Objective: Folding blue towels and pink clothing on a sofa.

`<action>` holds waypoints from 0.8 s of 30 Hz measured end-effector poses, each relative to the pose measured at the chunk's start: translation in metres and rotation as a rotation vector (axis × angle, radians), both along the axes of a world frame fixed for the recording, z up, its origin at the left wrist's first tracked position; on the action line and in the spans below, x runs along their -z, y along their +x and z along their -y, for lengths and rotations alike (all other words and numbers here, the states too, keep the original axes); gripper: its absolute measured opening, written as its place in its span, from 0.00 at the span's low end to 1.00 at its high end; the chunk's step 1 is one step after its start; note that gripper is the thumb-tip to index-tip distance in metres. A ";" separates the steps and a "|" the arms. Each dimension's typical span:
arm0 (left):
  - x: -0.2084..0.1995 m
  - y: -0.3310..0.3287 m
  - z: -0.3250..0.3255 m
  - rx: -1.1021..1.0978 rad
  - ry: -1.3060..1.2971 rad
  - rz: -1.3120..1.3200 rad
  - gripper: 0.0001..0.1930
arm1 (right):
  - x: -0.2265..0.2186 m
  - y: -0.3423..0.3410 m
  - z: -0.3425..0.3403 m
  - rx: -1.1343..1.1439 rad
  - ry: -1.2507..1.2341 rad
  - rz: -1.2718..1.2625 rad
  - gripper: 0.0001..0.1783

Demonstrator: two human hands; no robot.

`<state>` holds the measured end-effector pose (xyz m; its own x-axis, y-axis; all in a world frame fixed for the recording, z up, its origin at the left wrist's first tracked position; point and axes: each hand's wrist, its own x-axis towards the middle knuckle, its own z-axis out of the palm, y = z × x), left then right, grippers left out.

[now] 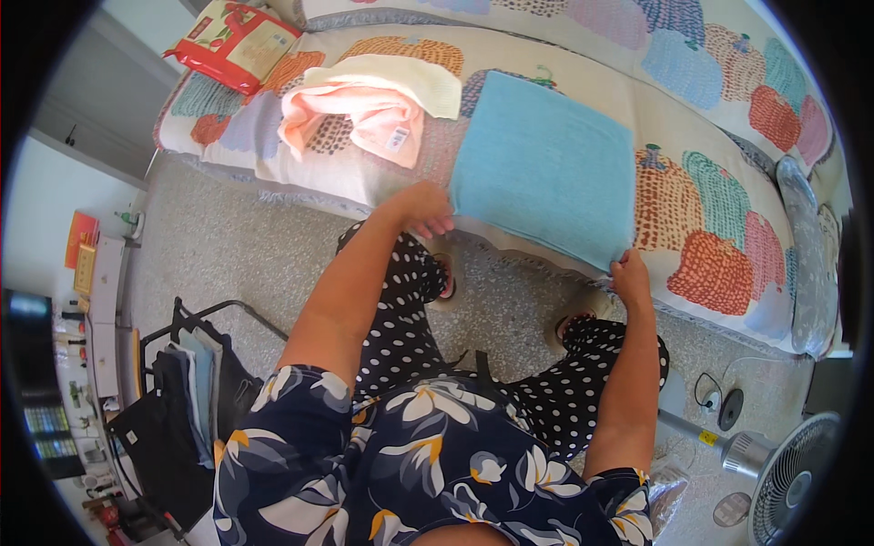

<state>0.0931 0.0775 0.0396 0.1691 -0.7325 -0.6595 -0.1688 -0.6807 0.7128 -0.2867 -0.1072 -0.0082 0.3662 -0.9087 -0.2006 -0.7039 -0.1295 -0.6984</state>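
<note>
A light blue towel [546, 168] lies flat as a folded square on the sofa, its near edge along the seat's front. My right hand [630, 276] is closed on the near right corner, thumb and fingers pinching it. At the near left corner is my left hand [424, 207], its fingers loosely bent and apart, beside the towel's edge; whether they touch the cloth is hard to make out. To the left lies a crumpled peach towel [364, 114] with a white tag, and a cream part runs along its far side.
The sofa's patterned cover [701, 218] has fringed edges. A red and cream package [238, 45] sits at its far left. On the floor stand a fan [790, 482] at right and a rack with folded clothes [196, 382] at left. A grey cushion [806, 255] rests at the right end.
</note>
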 end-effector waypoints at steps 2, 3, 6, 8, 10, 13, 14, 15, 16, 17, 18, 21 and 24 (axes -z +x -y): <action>0.003 0.002 -0.001 -0.001 -0.006 -0.008 0.14 | 0.006 0.004 0.000 -0.029 -0.026 -0.006 0.07; 0.003 0.002 -0.002 -0.018 -0.011 -0.009 0.13 | 0.007 0.005 0.001 -0.012 0.018 0.030 0.07; 0.001 0.002 -0.004 -0.045 -0.020 0.015 0.11 | 0.001 0.009 -0.002 -0.032 -0.042 0.009 0.07; 0.003 0.001 -0.003 -0.069 -0.022 0.042 0.11 | 0.008 0.000 0.004 -0.030 -0.041 -0.013 0.07; 0.008 0.002 0.001 0.049 -0.046 0.046 0.10 | 0.006 0.002 0.002 -0.036 -0.040 -0.033 0.07; 0.005 -0.003 0.002 0.032 -0.071 0.041 0.09 | -0.007 0.002 -0.004 0.007 0.045 0.002 0.06; 0.006 -0.001 0.000 0.019 -0.073 0.045 0.09 | -0.006 0.002 -0.003 0.005 0.055 0.018 0.06; 0.010 0.002 -0.003 0.017 -0.076 0.049 0.09 | -0.004 0.001 -0.001 0.004 0.066 0.033 0.06; 0.012 0.004 -0.004 0.016 -0.078 0.052 0.10 | -0.001 0.002 0.000 -0.008 0.063 0.036 0.06; 0.013 0.005 -0.006 0.003 -0.078 0.056 0.10 | 0.001 0.004 0.000 0.002 0.086 0.090 0.06; 0.013 0.005 -0.006 0.025 -0.084 0.141 0.10 | 0.002 0.005 0.000 0.010 0.110 0.144 0.06; 0.010 0.000 0.000 0.080 -0.054 0.265 0.11 | -0.009 0.002 -0.002 0.019 0.112 0.118 0.06; 0.004 -0.003 0.005 0.127 -0.022 0.305 0.12 | -0.006 -0.005 0.003 0.004 0.123 0.102 0.07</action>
<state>0.0902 0.0724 0.0351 0.2627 -0.7742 -0.5759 -0.4595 -0.6252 0.6309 -0.2920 -0.1099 -0.0019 0.3864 -0.8812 -0.2723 -0.6290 -0.0358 -0.7766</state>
